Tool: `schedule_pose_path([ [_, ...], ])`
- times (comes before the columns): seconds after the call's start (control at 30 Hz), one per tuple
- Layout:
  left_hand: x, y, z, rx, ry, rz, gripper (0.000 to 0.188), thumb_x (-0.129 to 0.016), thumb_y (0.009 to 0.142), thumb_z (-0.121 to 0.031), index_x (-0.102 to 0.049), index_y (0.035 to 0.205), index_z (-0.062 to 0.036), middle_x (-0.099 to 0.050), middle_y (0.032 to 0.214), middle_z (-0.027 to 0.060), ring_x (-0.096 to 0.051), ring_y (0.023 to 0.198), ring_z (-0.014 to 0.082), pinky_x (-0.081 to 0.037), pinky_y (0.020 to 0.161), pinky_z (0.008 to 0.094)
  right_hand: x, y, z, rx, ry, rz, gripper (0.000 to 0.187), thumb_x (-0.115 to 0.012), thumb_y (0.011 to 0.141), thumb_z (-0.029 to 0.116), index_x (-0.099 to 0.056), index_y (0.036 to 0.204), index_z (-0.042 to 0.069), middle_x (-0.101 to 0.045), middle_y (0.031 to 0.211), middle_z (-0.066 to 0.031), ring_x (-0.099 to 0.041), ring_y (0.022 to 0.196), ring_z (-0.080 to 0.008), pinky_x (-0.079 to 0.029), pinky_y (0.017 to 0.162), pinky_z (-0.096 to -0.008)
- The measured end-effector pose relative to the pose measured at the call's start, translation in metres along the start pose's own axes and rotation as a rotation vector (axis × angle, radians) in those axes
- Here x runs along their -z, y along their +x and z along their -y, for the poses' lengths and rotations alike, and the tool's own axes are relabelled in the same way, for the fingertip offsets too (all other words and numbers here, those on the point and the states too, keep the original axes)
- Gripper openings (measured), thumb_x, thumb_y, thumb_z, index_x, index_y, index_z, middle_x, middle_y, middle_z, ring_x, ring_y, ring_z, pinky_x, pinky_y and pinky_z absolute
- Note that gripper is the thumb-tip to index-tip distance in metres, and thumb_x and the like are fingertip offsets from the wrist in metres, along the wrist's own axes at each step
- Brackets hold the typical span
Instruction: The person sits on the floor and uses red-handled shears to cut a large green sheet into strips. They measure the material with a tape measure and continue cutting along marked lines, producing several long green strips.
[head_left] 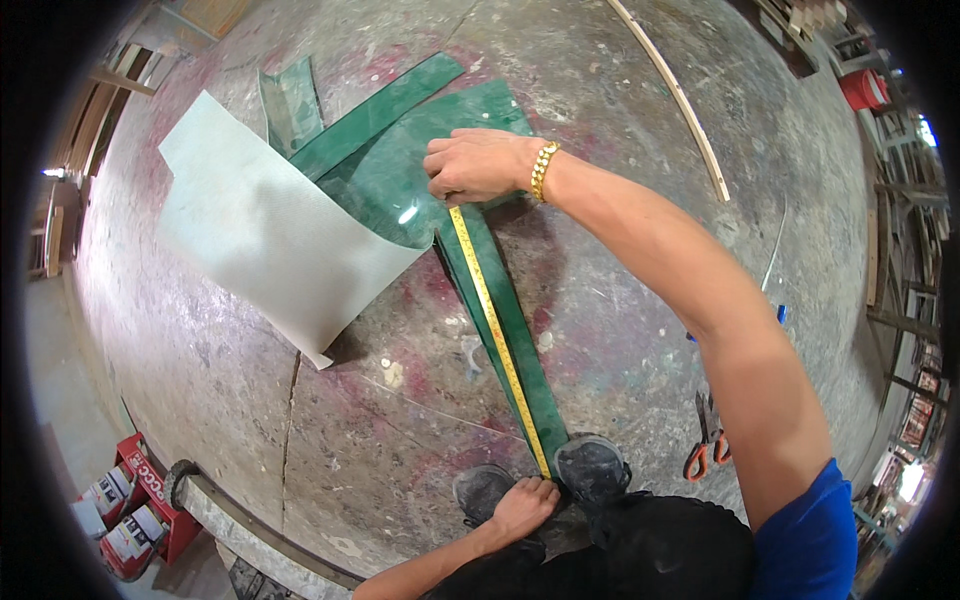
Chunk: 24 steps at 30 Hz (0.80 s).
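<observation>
The right hand [478, 163], wearing a gold bracelet [542, 170], closes with curled fingers at the far end of the yellow measuring tape [491, 318]; whether it encloses a tape case cannot be told. The left hand [525, 510], fingers bent and bunched, is set at the tape's near end; its grip is hidden. The tape lies lengthwise along a green strip [527, 375] on the floor [350, 430], running toward the dark shoes [590, 468]. The step appears to be measuring length; the next move calls for a taut, aligned tape and a reading. Far left lies a pale sheet [270, 240]; right, scissors [707, 436].
</observation>
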<state>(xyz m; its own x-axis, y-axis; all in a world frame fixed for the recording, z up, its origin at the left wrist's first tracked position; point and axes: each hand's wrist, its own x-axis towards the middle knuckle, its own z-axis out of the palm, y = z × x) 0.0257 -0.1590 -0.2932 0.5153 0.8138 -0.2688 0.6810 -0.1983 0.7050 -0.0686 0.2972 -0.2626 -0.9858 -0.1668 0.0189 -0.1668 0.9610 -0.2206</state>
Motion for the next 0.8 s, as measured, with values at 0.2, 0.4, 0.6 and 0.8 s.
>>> schedule_pose_path([
  [0.2, 0.008, 0.0, -0.001, 0.015, -0.054, 0.025, 0.026, -0.056, 0.075, -0.013, -0.062, 0.098, -0.0017, -0.058, 0.086, 0.0082, -0.058, 0.083, 0.0237, -0.048, 0.075, 0.0341, 0.002, 0.004, 0.004, -0.004, 0.005, 0.012, 0.011, -0.063, 0.08, 0.024, -0.064, 0.08, 0.013, -0.056, 0.085, 0.0005, -0.052, 0.094, -0.0177, -0.044, 0.075, -0.0335],
  [0.4, 0.157, 0.028, 0.059, 0.086, 0.246, -0.729, 0.035, -0.065, 0.068, -0.003, -0.062, 0.102, -0.0029, -0.06, 0.103, 0.015, -0.057, 0.102, 0.033, -0.045, 0.09, 0.0462, 0.012, -0.003, 0.004, 0.021, 0.025, 0.068, 0.012, -0.064, 0.078, 0.022, -0.065, 0.08, 0.01, -0.059, 0.084, -0.0059, -0.055, 0.091, -0.0243, -0.048, 0.074, -0.0382],
  [0.6, 0.246, 0.017, 0.087, 0.405, 0.318, -1.047, 0.028, -0.068, 0.074, -0.005, -0.063, 0.101, -0.0012, -0.06, 0.11, 0.0147, -0.055, 0.108, 0.0296, -0.044, 0.093, 0.0391, 0.03, -0.038, 0.059, -0.053, 0.144, 0.488, 0.023, -0.067, 0.07, 0.025, -0.065, 0.079, 0.003, -0.063, 0.077, -0.0164, -0.061, 0.078, -0.0354, -0.051, 0.069, -0.0446],
  [0.8, 0.171, 0.02, 0.079, 0.658, -0.472, -0.864, 0.024, -0.065, 0.08, -0.009, -0.064, 0.102, 0.0015, -0.064, 0.102, 0.0129, -0.062, 0.094, 0.022, -0.048, 0.085, 0.0319, 0.033, -0.132, 0.116, -0.129, 0.265, 0.68, 0.021, -0.06, 0.075, 0.015, -0.063, 0.089, 0.0, -0.064, 0.08, -0.0196, -0.062, 0.078, -0.0372, -0.05, 0.068, -0.0454],
])
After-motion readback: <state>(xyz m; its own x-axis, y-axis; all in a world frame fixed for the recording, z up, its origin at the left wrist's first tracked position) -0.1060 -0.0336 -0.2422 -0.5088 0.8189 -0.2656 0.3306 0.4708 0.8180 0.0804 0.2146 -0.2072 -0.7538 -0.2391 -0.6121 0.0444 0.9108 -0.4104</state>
